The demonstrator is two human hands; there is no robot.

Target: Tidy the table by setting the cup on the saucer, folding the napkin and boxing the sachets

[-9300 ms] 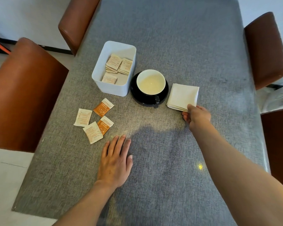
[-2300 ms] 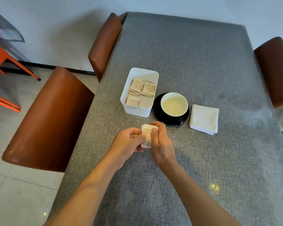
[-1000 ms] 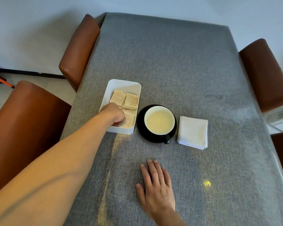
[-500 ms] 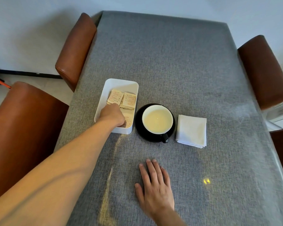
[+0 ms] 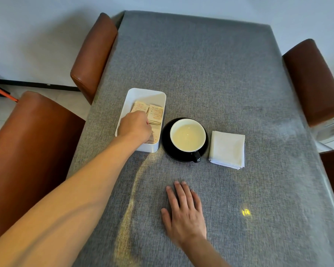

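Note:
My left hand [image 5: 135, 128] reaches into the white box [image 5: 143, 91], knuckles up and fingers curled down onto the sachets [image 5: 156, 114]. Its fingertips are hidden, so a grip cannot be made out. More sachets lie under the hand at the box's near end. The black cup with a pale inside [image 5: 188, 134] stands on the black saucer [image 5: 165, 143] just right of the box. The folded white napkin [image 5: 228, 149] lies right of the saucer. My right hand [image 5: 183, 212] rests flat on the grey table [image 5: 201, 64], palm down, holding nothing.
Brown chairs stand at the left side, one far [image 5: 94, 54] and one near [image 5: 31, 151], and another at the right [image 5: 312, 79]. A small bright light spot [image 5: 246, 211] shows on the cloth near the right hand.
The loose sachets are gone from the cloth; my left hand carried them to the box and has shifted slightly deeper into it. My right hand came down flat and stays still.

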